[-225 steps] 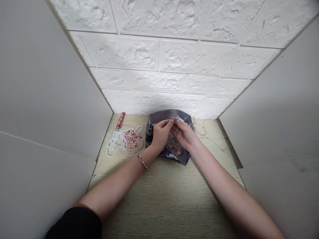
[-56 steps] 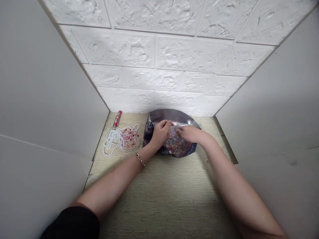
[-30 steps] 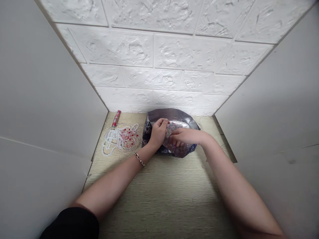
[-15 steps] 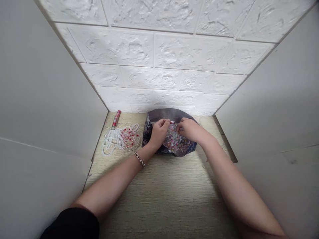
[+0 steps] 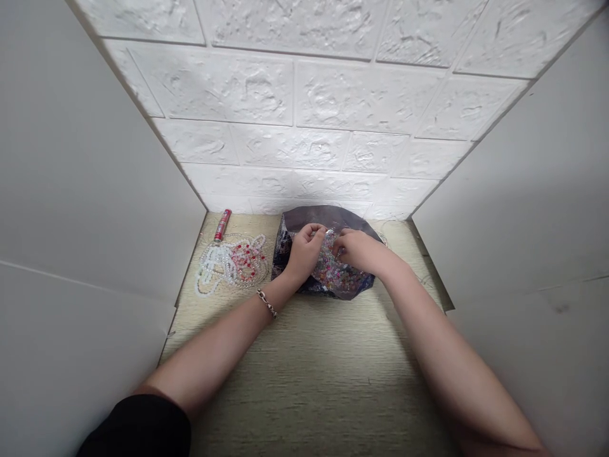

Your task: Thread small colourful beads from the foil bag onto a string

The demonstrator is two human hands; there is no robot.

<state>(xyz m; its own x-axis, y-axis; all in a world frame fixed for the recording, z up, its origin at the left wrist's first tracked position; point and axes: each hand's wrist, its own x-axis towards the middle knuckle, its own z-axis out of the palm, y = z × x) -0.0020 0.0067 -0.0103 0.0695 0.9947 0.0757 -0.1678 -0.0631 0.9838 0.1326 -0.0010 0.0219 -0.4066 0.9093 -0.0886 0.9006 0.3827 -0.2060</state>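
A dark plastic bag (image 5: 309,218) lies wide at the mouth by the back wall, with a heap of small multicoloured beads (image 5: 335,276) inside it. Over the bag's left part, my left hand (image 5: 306,251) is closed in a pinch; what sits between its fingertips is too small to make out. My right hand (image 5: 359,249) reaches down from the right, its curled fingers at the beads. Its fingertips are partly hidden, so whether it holds a bead does not show. A chain bracelet (image 5: 267,303) circles my left wrist.
Left of the bag lie strings of white, clear and red beads (image 5: 233,261). A red cylindrical tube (image 5: 222,225) rests behind them. White brick-patterned wall (image 5: 304,146) closes off the back, and grey panels (image 5: 523,209) stand on both sides.
My right hand has moved slightly down and left, lower toward the beads. My left hand stays pinched in nearly the same place. The bag and bead strings have not moved.
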